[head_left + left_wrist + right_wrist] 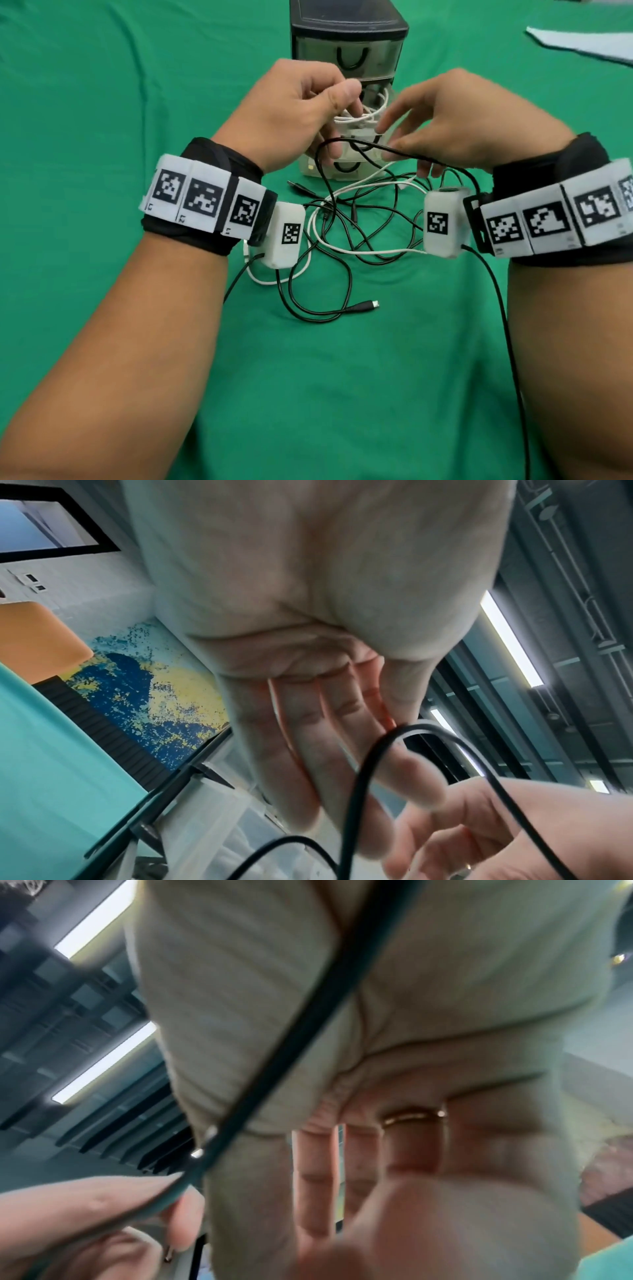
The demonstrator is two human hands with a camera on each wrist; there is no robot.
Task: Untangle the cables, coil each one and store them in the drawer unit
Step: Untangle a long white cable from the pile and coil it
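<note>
Green cloth (102, 137) carries one tangle (346, 233) of black and white cables, number uncertain. One drawer unit (347, 37) behind holds white cable. Left hand (291, 109) and right hand (469, 120) pinch a black cable (370, 145).

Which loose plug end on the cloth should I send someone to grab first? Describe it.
Start at the black-topped drawer unit on the green cloth, then come toward the person past the cable tangle. The black cable's plug lies alone at the tangle's near edge, below both wrists. Its silver tip points right, clear of every loop.
</note>
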